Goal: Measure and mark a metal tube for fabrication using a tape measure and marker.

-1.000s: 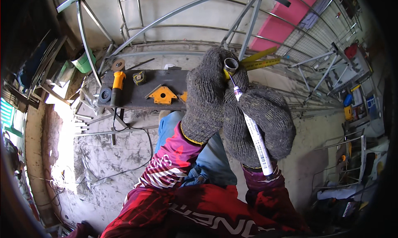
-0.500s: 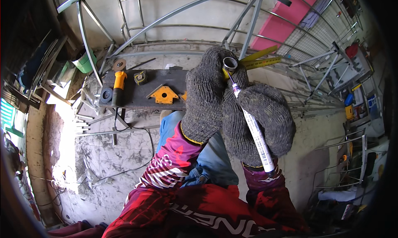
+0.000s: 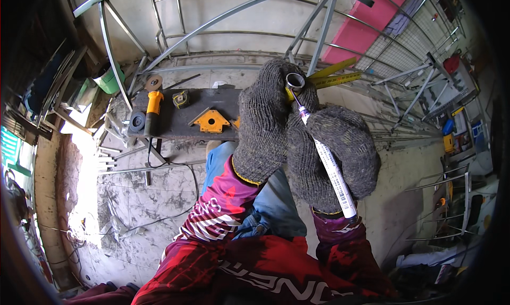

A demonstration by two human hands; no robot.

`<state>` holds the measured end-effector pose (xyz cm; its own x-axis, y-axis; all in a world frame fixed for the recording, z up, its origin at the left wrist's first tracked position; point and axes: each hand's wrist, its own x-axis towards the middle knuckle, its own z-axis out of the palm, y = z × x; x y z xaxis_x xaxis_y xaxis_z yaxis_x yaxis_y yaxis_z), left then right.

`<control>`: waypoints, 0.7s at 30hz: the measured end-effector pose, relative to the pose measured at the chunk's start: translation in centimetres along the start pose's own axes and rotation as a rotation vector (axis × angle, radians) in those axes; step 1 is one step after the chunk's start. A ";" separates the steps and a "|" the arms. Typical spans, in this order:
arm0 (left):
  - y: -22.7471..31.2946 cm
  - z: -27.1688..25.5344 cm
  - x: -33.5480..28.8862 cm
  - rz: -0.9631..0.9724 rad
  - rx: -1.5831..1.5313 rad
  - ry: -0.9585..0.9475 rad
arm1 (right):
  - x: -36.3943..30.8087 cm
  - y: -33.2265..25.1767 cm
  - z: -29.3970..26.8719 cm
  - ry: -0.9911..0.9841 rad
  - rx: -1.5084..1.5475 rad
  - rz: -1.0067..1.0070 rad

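Observation:
Both my hands wear thick dark grey knitted gloves. My left hand is closed around a round metal tube, its open end facing up at me. A yellow measuring tape blade runs out to the right from behind that glove, against the tube; how its other end is held is hidden. In my right hand is a white marker pen, gripped so that its tip meets the tube just below the rim. The gloves are side by side, the right one lower.
On a dark bench beyond my knees lie an orange angle grinder, a tape measure case and an orange magnetic welding square. A grey steel frame spans the far side. A black cord crosses the floor.
The marker's rear end has swung slightly right and down with my right hand, while its tip stays at the tube. My left hand is almost still.

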<state>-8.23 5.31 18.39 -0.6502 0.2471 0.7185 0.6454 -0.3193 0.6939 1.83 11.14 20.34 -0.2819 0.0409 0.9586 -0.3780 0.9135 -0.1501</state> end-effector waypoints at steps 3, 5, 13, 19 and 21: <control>-0.3 -0.1 -0.1 0.001 -0.022 -0.008 | -0.2 -0.7 0.1 0.012 -0.016 0.069; -0.2 -0.1 -0.1 -0.004 -0.047 -0.018 | 0.1 -0.8 -0.1 0.011 -0.013 0.073; 0.1 -0.3 -0.1 0.025 -0.063 -0.043 | 0.7 -1.2 -0.9 0.008 0.016 0.107; -0.1 -0.2 0.1 0.032 -0.096 -0.040 | -0.1 -0.6 -1.1 -0.055 -0.047 0.106; -0.5 0.0 0.1 0.032 -0.112 -0.041 | 0.0 -0.6 -1.2 -0.048 -0.086 0.107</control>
<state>-8.57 5.45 18.12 -0.6113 0.2719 0.7432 0.6154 -0.4272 0.6624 3.17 11.09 20.72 -0.3590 0.1227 0.9252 -0.2670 0.9364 -0.2278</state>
